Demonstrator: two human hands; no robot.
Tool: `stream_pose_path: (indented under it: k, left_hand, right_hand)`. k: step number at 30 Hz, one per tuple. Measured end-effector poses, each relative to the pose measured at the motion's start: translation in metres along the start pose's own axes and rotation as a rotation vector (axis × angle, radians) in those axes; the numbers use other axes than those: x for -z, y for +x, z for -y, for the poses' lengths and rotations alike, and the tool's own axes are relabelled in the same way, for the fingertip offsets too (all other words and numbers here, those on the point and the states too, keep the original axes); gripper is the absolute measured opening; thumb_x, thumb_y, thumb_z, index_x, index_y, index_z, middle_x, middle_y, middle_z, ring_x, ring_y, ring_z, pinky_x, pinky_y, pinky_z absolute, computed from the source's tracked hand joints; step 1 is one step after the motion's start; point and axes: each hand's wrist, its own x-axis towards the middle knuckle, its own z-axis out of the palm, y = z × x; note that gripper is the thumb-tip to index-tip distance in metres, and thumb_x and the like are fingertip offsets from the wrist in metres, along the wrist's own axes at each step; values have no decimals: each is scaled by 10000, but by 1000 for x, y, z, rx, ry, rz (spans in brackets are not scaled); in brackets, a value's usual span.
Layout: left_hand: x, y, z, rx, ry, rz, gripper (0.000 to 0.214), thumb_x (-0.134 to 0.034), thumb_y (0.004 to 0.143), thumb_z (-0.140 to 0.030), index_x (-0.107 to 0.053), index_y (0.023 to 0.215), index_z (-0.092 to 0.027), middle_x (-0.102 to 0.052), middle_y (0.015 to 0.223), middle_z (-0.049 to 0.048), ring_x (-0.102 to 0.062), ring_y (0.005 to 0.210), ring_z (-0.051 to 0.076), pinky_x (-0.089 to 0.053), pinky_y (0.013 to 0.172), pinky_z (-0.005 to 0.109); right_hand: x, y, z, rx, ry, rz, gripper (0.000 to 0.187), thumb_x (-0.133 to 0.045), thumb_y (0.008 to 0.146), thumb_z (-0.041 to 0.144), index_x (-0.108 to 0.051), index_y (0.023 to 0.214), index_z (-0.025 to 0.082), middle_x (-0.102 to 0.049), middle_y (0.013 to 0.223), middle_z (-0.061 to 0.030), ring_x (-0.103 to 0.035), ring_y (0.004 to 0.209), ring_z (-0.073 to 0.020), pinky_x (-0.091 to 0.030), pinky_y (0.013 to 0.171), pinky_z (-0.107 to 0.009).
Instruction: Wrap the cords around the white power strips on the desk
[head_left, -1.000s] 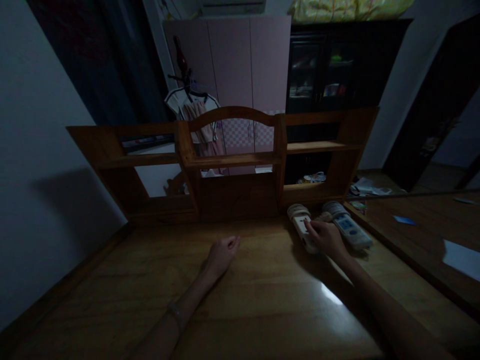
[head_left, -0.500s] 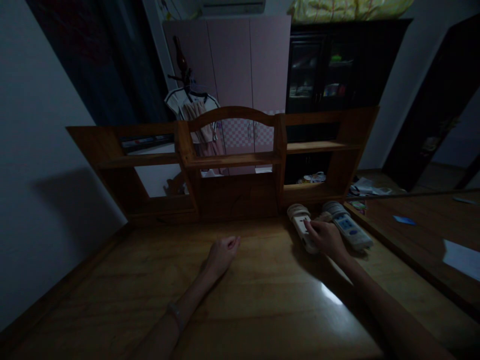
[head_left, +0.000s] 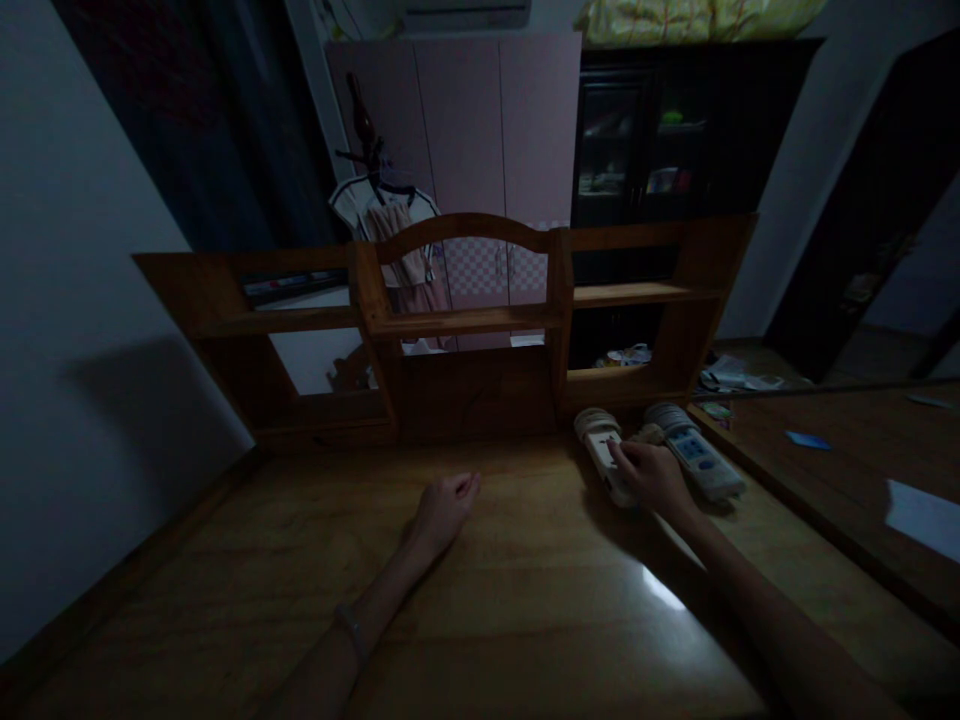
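Note:
My left hand rests on the wooden desk with its fingers curled in and nothing visible in them. Over at the right, my right hand is closed, its fingertips at the face of a white power strip. Whatever those fingers may pinch is hidden. A cord is coiled around the far end of this strip. Just right of my right hand lies a second power strip with blue sockets, its cord coiled at the far end too.
A wooden shelf unit stands along the desk's back edge. To the right is a brown surface with a blue card and white paper. Beyond are a pink wardrobe, a dark cabinet and clothes on a stand.

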Motion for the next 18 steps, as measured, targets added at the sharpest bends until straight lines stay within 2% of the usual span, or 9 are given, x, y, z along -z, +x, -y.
stream_pose_path:
  k: [7,11,15,18]
  left_hand:
    - [-1,0,0,-2,7,-9,425,-373,880,-469,-384,570,-180,-317,542,-50,-307,511,87,-191,534,249]
    - [-1,0,1,-10,5,-14,422,-385,878,-460,-385,567,-175,-326,540,-50,-293,515,84,-186,540,248]
    - [0,0,0,-12,-1,-14,429,-388,880,-464,-392,566,-172,-323,537,-50,-292,513,83,-183,538,249]
    - [0,0,0,-11,-4,-11,429,-385,881,-465,-405,568,-171,-324,536,-50,-298,512,83,-183,535,248]
  right_hand:
    - [-1,0,0,-2,-8,-10,488,-363,941,475,-691,708,198,-694,644,-71,-620,563,-183,-310,537,-261]
    - [1,0,1,-42,-41,-91,441,-371,940,468,-632,708,197,-664,650,-65,-596,575,-176,-304,541,-264]
    - [3,2,-3,-84,-74,-216,322,-412,921,440,-570,784,196,-628,709,-59,-562,618,-179,-319,560,-267]
    - [3,4,-9,-57,-74,-229,167,-463,883,340,-543,895,193,-619,824,-68,-568,742,-200,-370,632,-274]
